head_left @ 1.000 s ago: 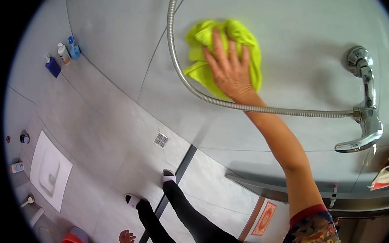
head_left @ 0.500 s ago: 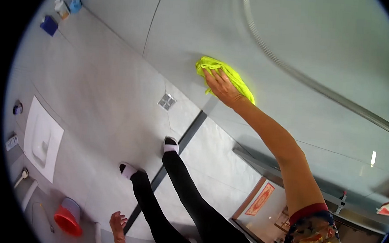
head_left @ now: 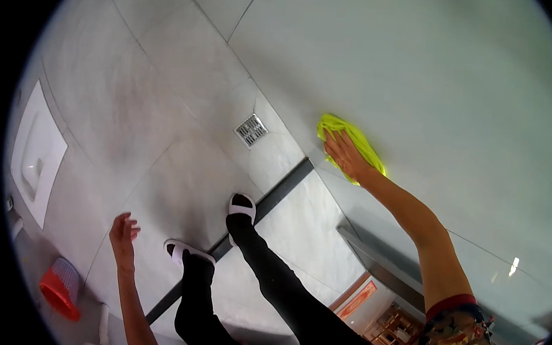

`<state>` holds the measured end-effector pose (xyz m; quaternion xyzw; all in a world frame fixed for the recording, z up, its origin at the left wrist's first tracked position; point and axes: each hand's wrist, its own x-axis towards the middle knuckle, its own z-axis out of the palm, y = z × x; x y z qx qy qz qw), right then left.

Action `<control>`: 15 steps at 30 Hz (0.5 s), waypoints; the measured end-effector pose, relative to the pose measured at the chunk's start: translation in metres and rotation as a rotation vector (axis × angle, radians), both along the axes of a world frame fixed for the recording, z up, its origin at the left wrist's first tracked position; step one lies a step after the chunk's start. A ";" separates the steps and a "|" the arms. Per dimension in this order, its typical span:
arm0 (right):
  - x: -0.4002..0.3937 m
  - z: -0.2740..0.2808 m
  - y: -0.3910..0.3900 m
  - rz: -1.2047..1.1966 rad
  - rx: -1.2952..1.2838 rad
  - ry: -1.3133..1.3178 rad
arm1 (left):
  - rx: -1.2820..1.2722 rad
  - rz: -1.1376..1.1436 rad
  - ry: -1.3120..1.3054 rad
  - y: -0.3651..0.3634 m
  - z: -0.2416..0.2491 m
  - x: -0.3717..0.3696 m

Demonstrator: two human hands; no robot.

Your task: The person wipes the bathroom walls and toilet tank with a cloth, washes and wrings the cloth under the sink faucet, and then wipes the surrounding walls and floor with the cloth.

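Observation:
My right hand presses a bright yellow-green cloth flat against the grey tiled wall, its fingers spread over the cloth. My left hand hangs over the grey floor at the lower left, fingers loosely bent and apart, with nothing in it. My feet, in pale slippers, stand beside a dark threshold strip. A square metal floor drain lies near the foot of the wall.
A white squat toilet is set in the floor at the left. A red and grey bucket stands at the lower left. A doorway with wooden furniture beyond it shows at the bottom right.
My right hand and the cloth now appear lower and further right. My left hand has risen and moved left, with more forearm showing. The view has shifted, and the hose and bottles are out of sight.

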<state>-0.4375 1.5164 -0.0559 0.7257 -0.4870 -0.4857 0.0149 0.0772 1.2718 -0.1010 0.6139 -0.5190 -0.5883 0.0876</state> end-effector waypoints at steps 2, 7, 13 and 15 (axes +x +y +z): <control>-0.001 -0.024 0.010 -0.038 -0.024 -0.075 | -0.017 0.041 0.093 -0.012 -0.042 -0.021; -0.003 -0.085 0.033 -0.067 0.001 -0.064 | -0.143 0.195 0.250 -0.048 -0.129 -0.072; 0.002 -0.111 -0.048 -0.066 -0.227 -0.187 | -0.320 0.185 0.387 -0.120 -0.176 -0.116; 0.002 -0.111 -0.087 -0.050 -0.352 -0.172 | -0.370 0.185 0.467 -0.144 -0.189 -0.130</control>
